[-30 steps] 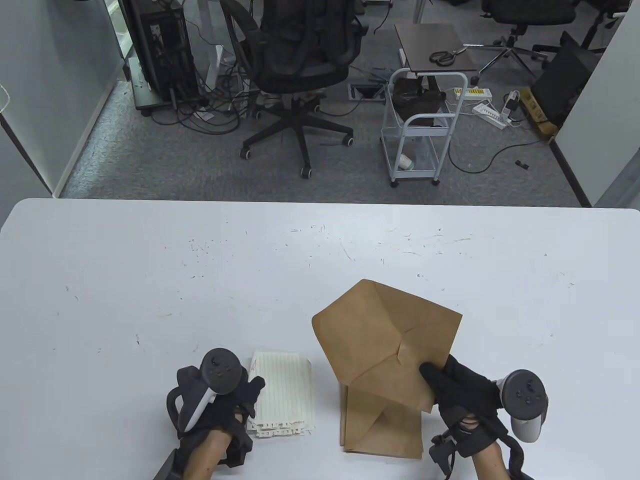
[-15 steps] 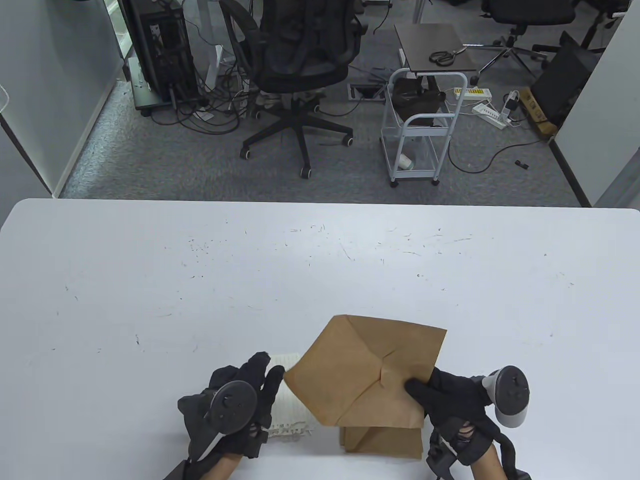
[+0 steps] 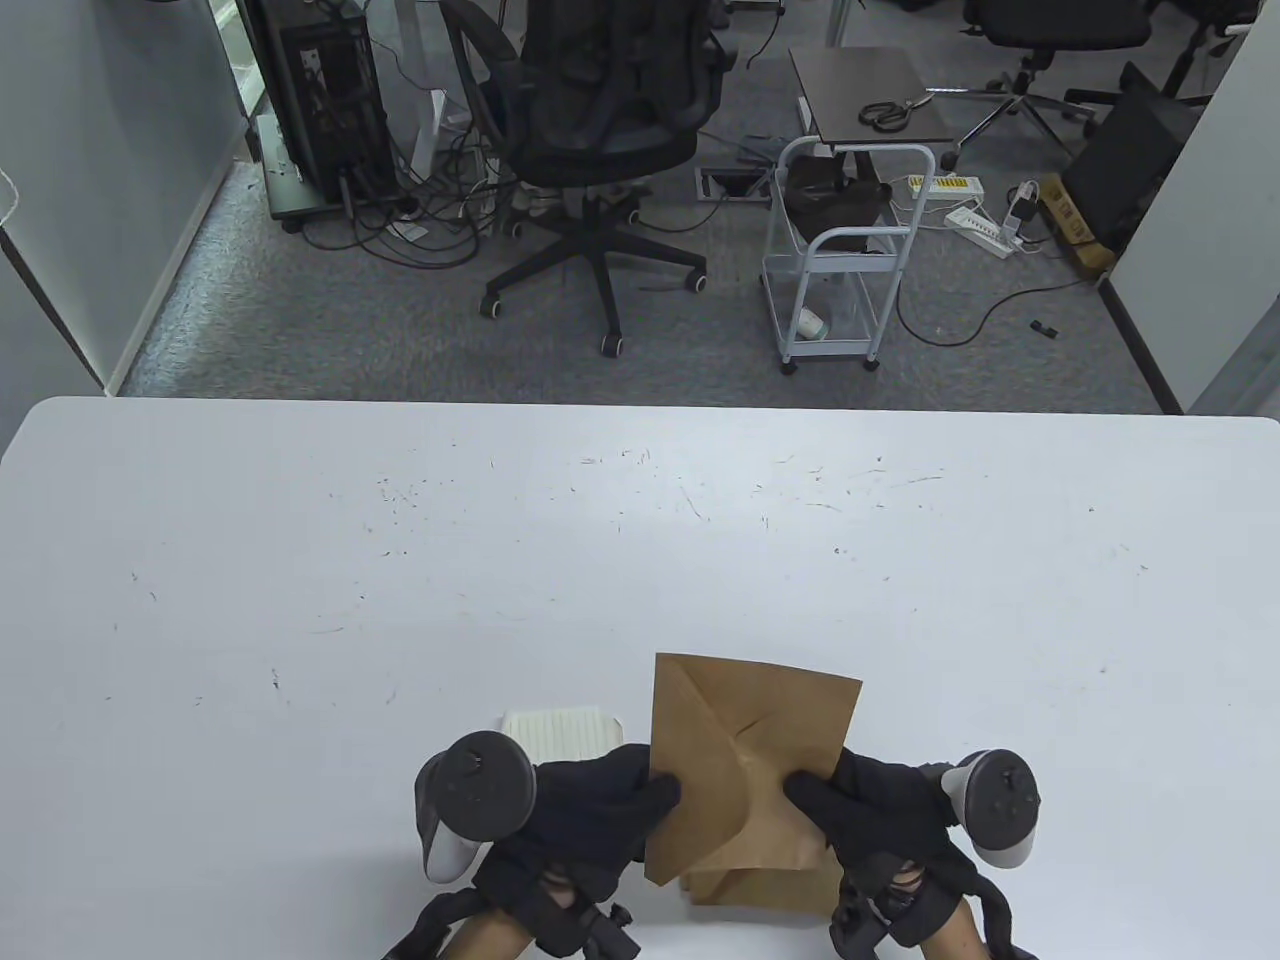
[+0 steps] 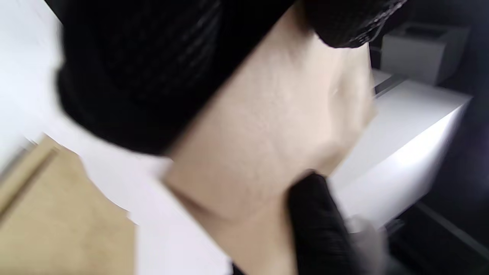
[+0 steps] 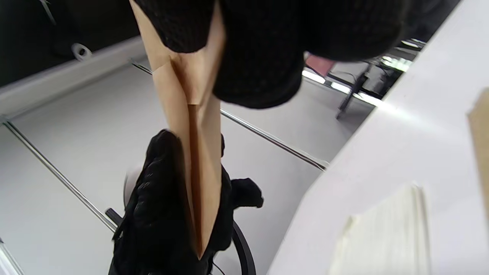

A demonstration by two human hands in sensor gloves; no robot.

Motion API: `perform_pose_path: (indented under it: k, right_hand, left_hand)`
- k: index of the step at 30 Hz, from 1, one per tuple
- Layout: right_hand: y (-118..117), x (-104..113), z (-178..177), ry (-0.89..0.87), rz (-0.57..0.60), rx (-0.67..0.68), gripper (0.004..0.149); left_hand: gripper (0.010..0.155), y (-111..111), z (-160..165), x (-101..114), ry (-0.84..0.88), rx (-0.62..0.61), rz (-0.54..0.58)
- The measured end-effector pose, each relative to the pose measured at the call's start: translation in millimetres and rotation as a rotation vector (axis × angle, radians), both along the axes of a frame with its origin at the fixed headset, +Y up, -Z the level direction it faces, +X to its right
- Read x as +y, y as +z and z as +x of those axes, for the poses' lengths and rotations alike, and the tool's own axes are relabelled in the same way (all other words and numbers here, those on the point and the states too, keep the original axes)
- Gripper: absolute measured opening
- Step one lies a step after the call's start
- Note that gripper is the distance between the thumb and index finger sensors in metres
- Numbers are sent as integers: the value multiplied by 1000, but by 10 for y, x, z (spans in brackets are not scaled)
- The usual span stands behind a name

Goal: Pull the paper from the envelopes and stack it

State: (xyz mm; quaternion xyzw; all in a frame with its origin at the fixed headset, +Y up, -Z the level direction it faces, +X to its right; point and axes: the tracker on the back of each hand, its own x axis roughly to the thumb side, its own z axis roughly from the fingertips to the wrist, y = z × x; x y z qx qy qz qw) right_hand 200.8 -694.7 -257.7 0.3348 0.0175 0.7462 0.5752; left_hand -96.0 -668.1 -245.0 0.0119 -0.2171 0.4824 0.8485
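I hold a brown envelope above the table's near edge with both hands, flap side towards the camera. My left hand grips its left edge and my right hand grips its right edge. In the right wrist view the envelope shows edge-on, pinched by my right fingers, with the left hand on it farther along. In the blurred left wrist view the envelope fills the middle. A stack of lined white paper lies on the table, partly hidden by my left hand.
More brown envelopes lie stacked on the white table under the held one, near the front edge. The paper stack also shows in the right wrist view. Office chairs and a small cart stand on the floor beyond the far edge.
My right hand brought the envelope down and towards me, turning it upright. My left hand left the paper stack, moved right and took hold of the envelope's left edge.
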Motion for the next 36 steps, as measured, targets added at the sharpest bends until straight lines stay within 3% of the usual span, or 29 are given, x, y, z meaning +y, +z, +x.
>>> perform_pose_path:
  k: [1,4,6,11,13,17,21,28,36]
  right_hand:
    - [-5,-2,43,59,-47,-54,42]
    - [-13,-12,176,170,-134,-221,46]
    - [-36,-46,235,411,-258,-200,45]
    - [-132,-212,207,681,-253,-358,42]
    - [-188,-335,186,745,-290,-366,42]
    - [-298,-562,161,836,-375,-330,42]
    - [-339,-656,135,936,-409,-353,42]
    - [-305,-589,-85,1229,-273,-464,42]
    - [-290,-578,-90,1345,-271,-548,45]
  left_hand:
    - [50,-17,42,2,-83,70,-3]
    - [49,-68,215,-55,-312,130,-31]
    - [49,-153,412,-173,-503,127,-81]
    - [51,-307,761,-518,-764,143,-187]
    - [52,-372,851,-649,-877,176,-231]
    - [52,-468,949,-810,-941,152,-315]
    - [51,-466,1037,-851,-1033,190,-275]
    - [49,-404,1223,-843,-1225,222,-125]
    - [54,-402,1221,-799,-1309,308,-80]
